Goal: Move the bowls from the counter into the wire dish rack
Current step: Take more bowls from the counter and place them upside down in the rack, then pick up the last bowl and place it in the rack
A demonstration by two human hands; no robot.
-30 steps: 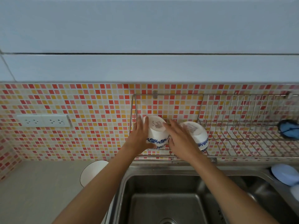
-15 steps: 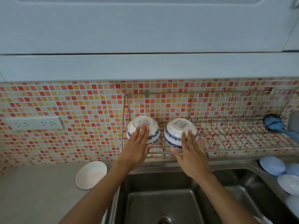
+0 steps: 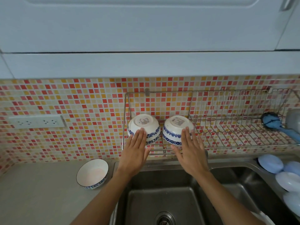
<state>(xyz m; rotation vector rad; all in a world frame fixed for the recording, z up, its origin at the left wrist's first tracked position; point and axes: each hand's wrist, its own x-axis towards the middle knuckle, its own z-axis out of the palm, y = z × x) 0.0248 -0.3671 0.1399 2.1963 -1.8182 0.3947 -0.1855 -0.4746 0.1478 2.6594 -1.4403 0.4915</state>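
Steel wire forms the rack (image 3: 211, 140), hung on a mosaic wall of red, orange and cream tiles (image 3: 90, 101). Two bowls sit upside down in its left end, side by side and almost touching: the left bowl (image 3: 146, 123) and the right bowl (image 3: 176, 125). Both are white with a blue floral band near the rim. Each base carries a printed mark, but the writing is too small and blurred to read.

A third bowl (image 3: 92, 173), white inside with a blue rim and pattern, stands upright on the grey counter (image 3: 37, 192), just left of the sink (image 3: 164, 202).

Both hands are flat with fingers straight and close together, grasping nothing. The left hand (image 3: 135, 153) has its fingertips on the near side of the left bowl; the right hand (image 3: 190, 153) has its fingertips on the near side of the right bowl.

At the rack's right end lies one blue brush (image 3: 274, 123). Pale blue and white lids or plates (image 3: 270, 163) are stacked at the sink's right edge; at least four show. One white double socket (image 3: 36, 121) sits on the tiles to the left, with no legible marking.
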